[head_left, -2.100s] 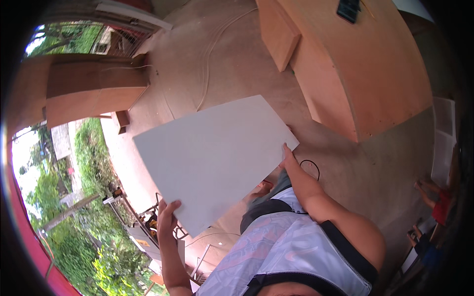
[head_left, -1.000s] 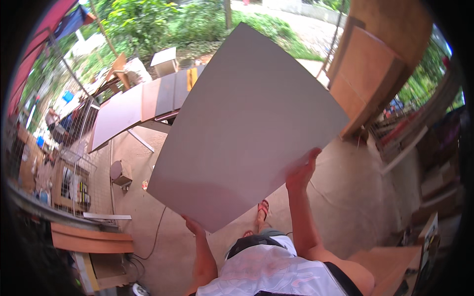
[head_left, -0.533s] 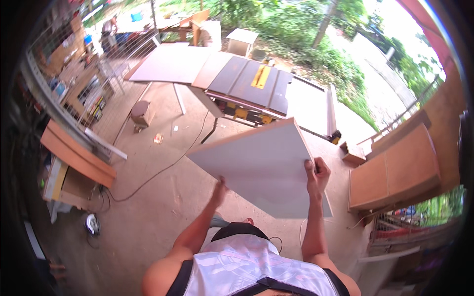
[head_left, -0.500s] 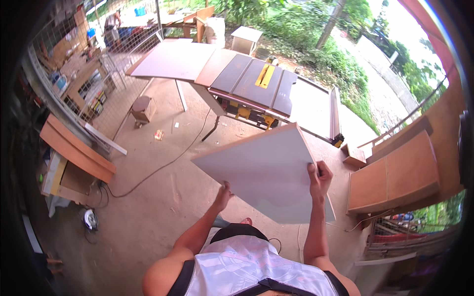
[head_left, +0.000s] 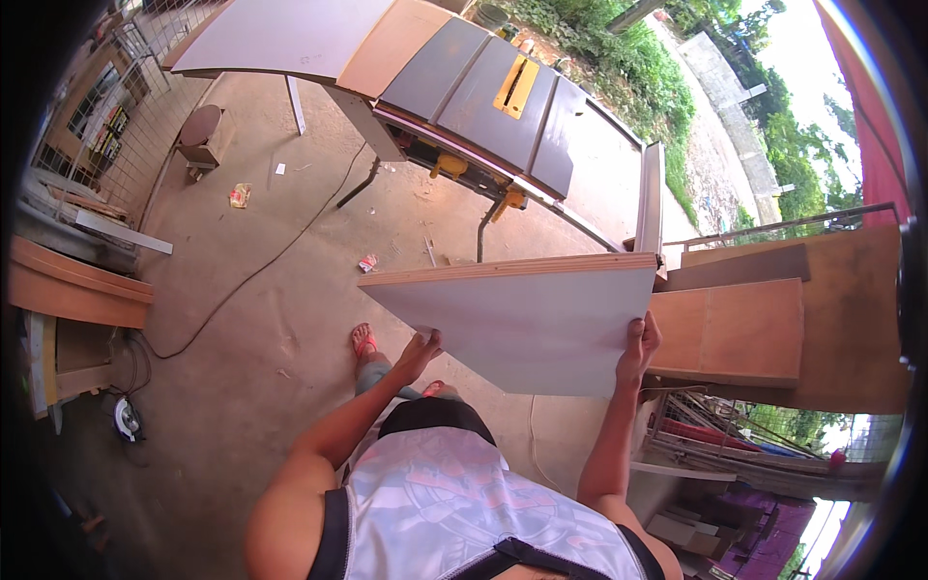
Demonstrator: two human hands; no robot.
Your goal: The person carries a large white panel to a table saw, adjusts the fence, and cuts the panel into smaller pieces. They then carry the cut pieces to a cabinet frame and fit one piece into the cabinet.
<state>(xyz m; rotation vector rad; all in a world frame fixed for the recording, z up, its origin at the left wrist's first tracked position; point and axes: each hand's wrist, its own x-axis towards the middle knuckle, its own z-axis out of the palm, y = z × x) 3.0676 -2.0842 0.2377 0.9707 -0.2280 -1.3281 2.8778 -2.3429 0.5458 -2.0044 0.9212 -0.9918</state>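
Both hands are grasping the flat, pale grey rectangular panel (head_left: 522, 329), held off the floor in front of the person's body. The left hand (head_left: 420, 354) has its fingers closed at the near left edge, and the right hand (head_left: 639, 350) grips the right edge, thumb laid along the grey face. The panel leans at a slant, its long far edge showing bare, layered tan wood (the sides look thinner from here). That far right corner overlaps the end of the saw's frame in view; I cannot tell whether they touch.

Just below are the white patterned sleeveless shirt with black trim (head_left: 425, 503) and a foot in a red strappy sandal (head_left: 364, 340) on the dusty brown concrete floor (head_left: 261, 377).

Beyond the panel stands the dark grey flat-topped table saw (head_left: 464, 101) with a long yellow insert plate (head_left: 518, 85); a tan wooden board (head_left: 391, 41) and a broad white sheet (head_left: 266, 39) reach out from its left side.

Farther left is a small wooden stool with a round brown seat (head_left: 201, 126). A thin black cord (head_left: 280, 253) curves across the floor, and a silver circular saw (head_left: 127, 420) lies near its lower end. Over on the right sits an orange-brown wooden cabinet (head_left: 735, 331), with green bushes (head_left: 628, 77) outside.
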